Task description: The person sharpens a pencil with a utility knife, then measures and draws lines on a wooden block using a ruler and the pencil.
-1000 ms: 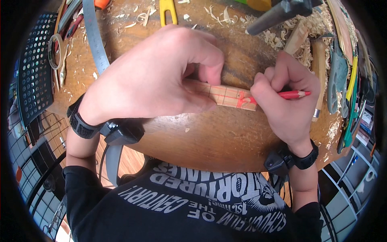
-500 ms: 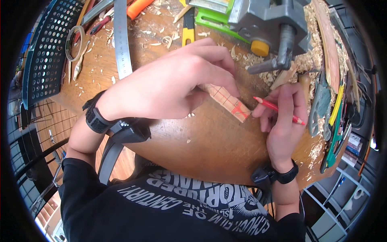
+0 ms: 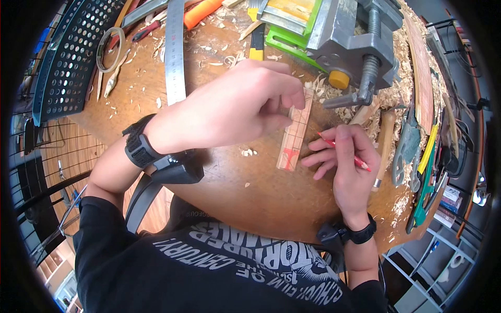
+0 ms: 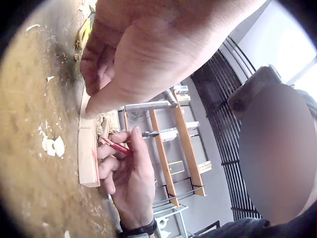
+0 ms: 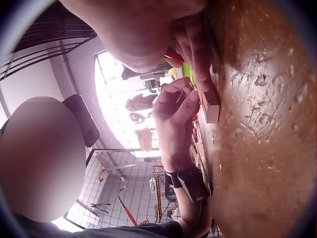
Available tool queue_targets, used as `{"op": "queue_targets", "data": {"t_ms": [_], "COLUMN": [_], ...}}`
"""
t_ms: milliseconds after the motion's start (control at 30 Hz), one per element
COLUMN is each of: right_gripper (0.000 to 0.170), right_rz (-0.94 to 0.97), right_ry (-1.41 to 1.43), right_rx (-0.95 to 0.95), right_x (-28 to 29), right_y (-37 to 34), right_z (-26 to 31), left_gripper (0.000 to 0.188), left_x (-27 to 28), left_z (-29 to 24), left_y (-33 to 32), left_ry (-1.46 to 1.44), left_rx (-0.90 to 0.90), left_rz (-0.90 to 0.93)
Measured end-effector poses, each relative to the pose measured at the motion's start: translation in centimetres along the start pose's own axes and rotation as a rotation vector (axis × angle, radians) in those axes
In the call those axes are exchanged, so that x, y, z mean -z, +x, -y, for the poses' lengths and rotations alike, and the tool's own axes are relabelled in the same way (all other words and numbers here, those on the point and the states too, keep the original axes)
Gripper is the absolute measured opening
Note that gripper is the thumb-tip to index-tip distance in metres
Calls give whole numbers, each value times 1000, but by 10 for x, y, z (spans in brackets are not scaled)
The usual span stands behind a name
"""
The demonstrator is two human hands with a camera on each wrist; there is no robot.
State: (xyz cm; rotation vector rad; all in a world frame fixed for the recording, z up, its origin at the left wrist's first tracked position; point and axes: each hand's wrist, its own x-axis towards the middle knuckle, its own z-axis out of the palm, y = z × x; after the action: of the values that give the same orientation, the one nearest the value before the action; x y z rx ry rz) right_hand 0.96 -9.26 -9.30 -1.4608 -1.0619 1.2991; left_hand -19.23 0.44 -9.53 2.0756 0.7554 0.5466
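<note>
A narrow wooden block (image 3: 296,136) with a pencilled grid and red marks near its lower end lies on the bench. The left hand (image 3: 245,101) holds its upper part between thumb and fingers; the left wrist view shows the thumb against the block (image 4: 88,153). Just right of the block, the right hand (image 3: 350,169) holds a red pencil (image 3: 361,163) between thumb and fingers, its other fingers spread close to the block's marked end. In the right wrist view the block's end (image 5: 213,113) shows beside the right hand's fingers.
A grey vise (image 3: 355,47) stands at the back right amid wood shavings. Knives and tools, including a green-handled one (image 3: 421,206), line the right edge. A steel ruler (image 3: 175,57), a tape ring (image 3: 110,49) and a perforated black basket (image 3: 68,62) are at the left.
The block has turned from lying crosswise to pointing nearly toward the body. The right hand has drawn back from it and the pencil has swung round in its fingers. The head view has shifted.
</note>
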Motion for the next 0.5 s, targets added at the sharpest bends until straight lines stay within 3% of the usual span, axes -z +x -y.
{"op": "queue_targets", "data": {"t_ms": [167, 233, 267, 333, 500], "right_gripper": [25, 22, 19, 18, 22], "right_rz": [21, -61, -80, -87, -72], "right_ry": [-8, 42, 98, 104, 78], "right_rx": [-19, 56, 70, 71, 108], "right_x": [8, 5, 2, 1, 4], "right_y": [1, 1, 1, 0, 1], "right_z": [-4, -5, -3, -1, -4], "left_gripper": [26, 47, 47, 77, 100], "left_x": [2, 5, 2, -4, -3], "left_z": [-8, -14, -10, 1, 0], "left_y": [1, 0, -1, -1, -1], "left_ry": [-17, 33, 26, 87, 173], "left_rx": [61, 38, 45, -212, -270], "left_rz": [-1, 78, 90, 36, 128]}}
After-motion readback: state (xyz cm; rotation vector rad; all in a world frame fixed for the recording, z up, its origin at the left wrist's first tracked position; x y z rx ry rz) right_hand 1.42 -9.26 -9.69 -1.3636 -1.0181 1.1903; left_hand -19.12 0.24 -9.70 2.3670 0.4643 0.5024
